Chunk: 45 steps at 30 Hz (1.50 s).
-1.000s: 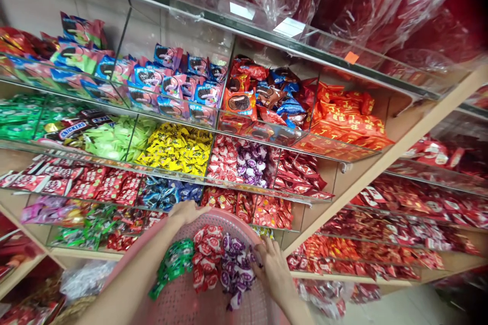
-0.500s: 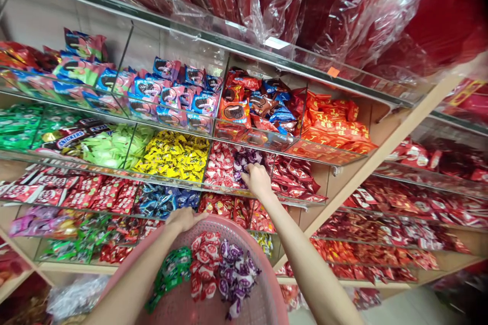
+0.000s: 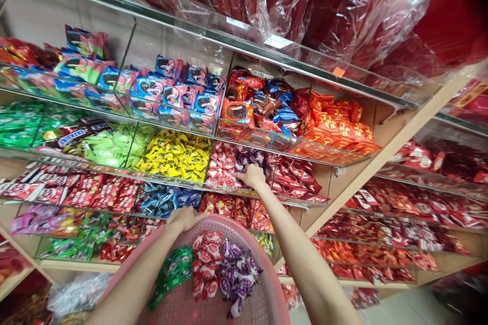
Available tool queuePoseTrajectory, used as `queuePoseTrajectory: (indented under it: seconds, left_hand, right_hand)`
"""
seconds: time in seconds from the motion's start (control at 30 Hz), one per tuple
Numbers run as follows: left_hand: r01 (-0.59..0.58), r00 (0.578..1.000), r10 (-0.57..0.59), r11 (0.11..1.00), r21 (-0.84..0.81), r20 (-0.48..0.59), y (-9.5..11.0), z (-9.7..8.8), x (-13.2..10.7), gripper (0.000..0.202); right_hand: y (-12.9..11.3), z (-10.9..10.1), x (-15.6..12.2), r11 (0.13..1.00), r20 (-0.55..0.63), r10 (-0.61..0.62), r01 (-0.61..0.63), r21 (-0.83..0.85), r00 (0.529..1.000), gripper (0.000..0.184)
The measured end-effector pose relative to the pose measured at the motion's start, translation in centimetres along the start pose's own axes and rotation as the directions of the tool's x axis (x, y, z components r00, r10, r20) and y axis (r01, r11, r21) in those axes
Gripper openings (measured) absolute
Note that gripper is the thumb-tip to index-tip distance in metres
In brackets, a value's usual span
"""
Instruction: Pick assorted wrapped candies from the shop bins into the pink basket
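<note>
Two hands are in view; the left hand (image 3: pixel 186 218) is closed firmly over the rim of a pink basket (image 3: pixel 213 221), holding it; the right hand (image 3: pixel 251 176) is half closed at the front of an acrylic bin (image 3: pixel 224 188), its fingers (image 3: pixel 241 174) among purple sweets (image 3: pixel 249 158), though whether they hold one cannot be told; red-and-white sweets (image 3: pixel 223 165) share that bin; inside the basket lie green candies (image 3: pixel 173 269), red-and-white candies (image 3: pixel 204 264) and purple candies (image 3: pixel 237 277); yellow sweets (image 3: pixel 176 155) fill the next bin.
</note>
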<state>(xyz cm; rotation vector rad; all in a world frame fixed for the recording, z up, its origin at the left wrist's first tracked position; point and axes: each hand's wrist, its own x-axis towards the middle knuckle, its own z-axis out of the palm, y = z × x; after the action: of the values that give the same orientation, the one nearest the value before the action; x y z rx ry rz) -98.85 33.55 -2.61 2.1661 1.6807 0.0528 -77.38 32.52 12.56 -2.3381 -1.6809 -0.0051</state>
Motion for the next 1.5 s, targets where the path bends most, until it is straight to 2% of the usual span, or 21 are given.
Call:
queuePoseTrajectory:
  seconds: [0.17,0.33,0.53,0.73,0.87,0.97,1.07,1.17,1.23,1.3,1.4,1.5]
  left_hand:
    - [-0.003,1.0,0.003,1.0,0.004,-0.002,-0.1,0.1,0.1,0.081]
    - [-0.007,1.0,0.007,1.0,0.007,0.002,-0.2,0.2,0.2,0.08]
    - [-0.01,1.0,0.01,1.0,0.009,-0.005,-0.1,0.1,0.2,0.083]
    - [-0.014,1.0,0.014,1.0,0.018,-0.005,-0.1,0.0,0.1,0.082]
    - [-0.014,1.0,0.014,1.0,0.018,-0.005,0.1,-0.1,0.0,0.082]
    - [0.003,1.0,-0.004,1.0,0.019,0.015,0.2,-0.2,0.0,0.08]
    - [0.013,1.0,-0.013,1.0,0.019,0.026,0.3,-0.4,-0.1,0.079]
    - [-0.006,1.0,0.005,1.0,0.019,0.03,0.3,-0.5,-0.1,0.083]
    - [-0.016,0.999,0.015,1.0,0.023,0.036,0.4,-0.6,-0.1,0.086]
    - [-0.012,0.999,0.011,0.999,0.03,0.041,0.4,-0.5,0.0,0.089]
    - [-0.003,0.999,0.002,0.999,0.036,0.039,0.5,-0.4,0.0,0.09]
    - [-0.007,1.0,0.006,0.999,0.04,0.019,0.4,-0.3,0.0,0.089]
  right_hand:
    - [-0.8,0.3,0.4,0.998,-0.015,0.054,-0.054,-0.023,0.998,0.047]
    - [-0.6,0.3,-0.1,0.997,-0.033,0.067,-0.065,0.044,0.997,0.044]
    - [0.6,0.3,-0.3,0.99,-0.056,0.031,-0.023,0.14,0.998,0.035]
    - [1.1,0.5,-0.2,0.985,-0.09,-0.032,0.046,0.164,0.995,0.021]
    - [1.1,0.9,-0.7,0.972,-0.122,-0.115,0.137,0.189,0.986,0.021]
    - [1.1,1.1,-0.9,0.956,-0.124,-0.114,0.143,0.258,0.986,0.021]
    - [1.3,0.3,-1.4,0.929,-0.192,-0.123,0.181,0.322,0.974,0.022]
    - [1.6,-1.4,-3.1,0.891,-0.303,-0.146,0.258,0.374,0.942,0.023]
    - [1.9,-2.4,-5.3,0.859,-0.374,-0.176,0.328,0.393,0.911,0.023]
    - [2.2,-2.6,-7.8,0.821,-0.402,-0.225,0.395,0.412,0.888,0.021]
    - [3.1,-0.4,-11.6,0.763,-0.325,-0.318,0.444,0.47,0.891,0.019]
    - [4.4,4.1,-14.2,0.767,-0.147,-0.384,0.403,0.498,0.912,0.014]
